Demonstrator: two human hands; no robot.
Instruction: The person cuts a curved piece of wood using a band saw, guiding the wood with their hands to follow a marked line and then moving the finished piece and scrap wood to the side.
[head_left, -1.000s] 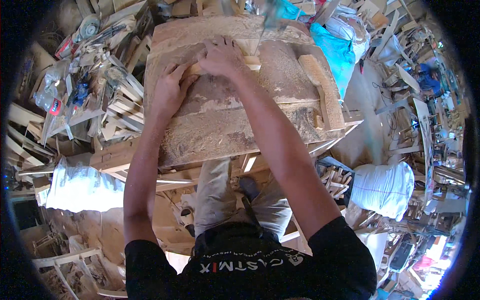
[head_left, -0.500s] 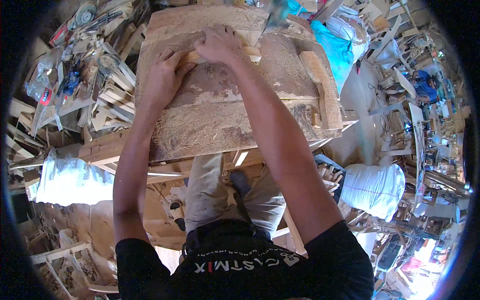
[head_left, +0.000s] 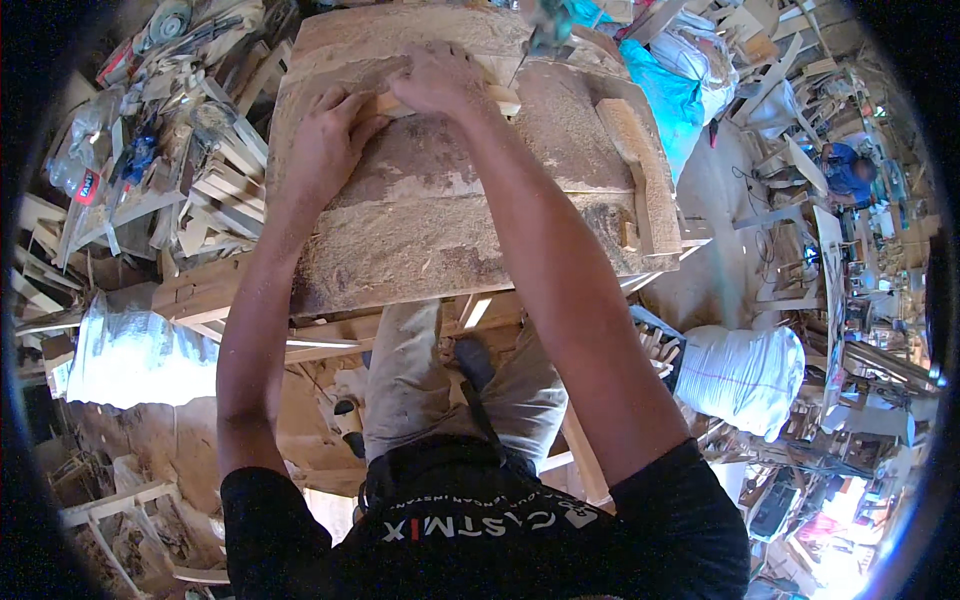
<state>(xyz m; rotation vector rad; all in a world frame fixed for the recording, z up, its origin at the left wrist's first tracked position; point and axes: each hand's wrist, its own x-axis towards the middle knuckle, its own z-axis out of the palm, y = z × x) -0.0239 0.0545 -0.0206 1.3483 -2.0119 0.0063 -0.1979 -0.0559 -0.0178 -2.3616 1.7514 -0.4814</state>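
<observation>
Both hands grip small wood strip (head_left: 445, 100) at far end of sawdusty counter (head_left: 430, 230): left hand (head_left: 325, 140) pinching, right hand (head_left: 440, 80) pressing; work looks mid-way.

You have two hands on one small wooden piece (head_left: 440, 103): one left hand (head_left: 325, 150), one right hand (head_left: 440, 80); one sawdust-covered workbench (head_left: 450, 230), one long wooden block (head_left: 635, 150), two white sacks (head_left: 745, 375)

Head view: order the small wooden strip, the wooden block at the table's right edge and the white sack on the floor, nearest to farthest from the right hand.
1. Small wooden strip, under the right hand.
2. Wooden block, right edge of the table.
3. White sack, floor, lower right.
</observation>
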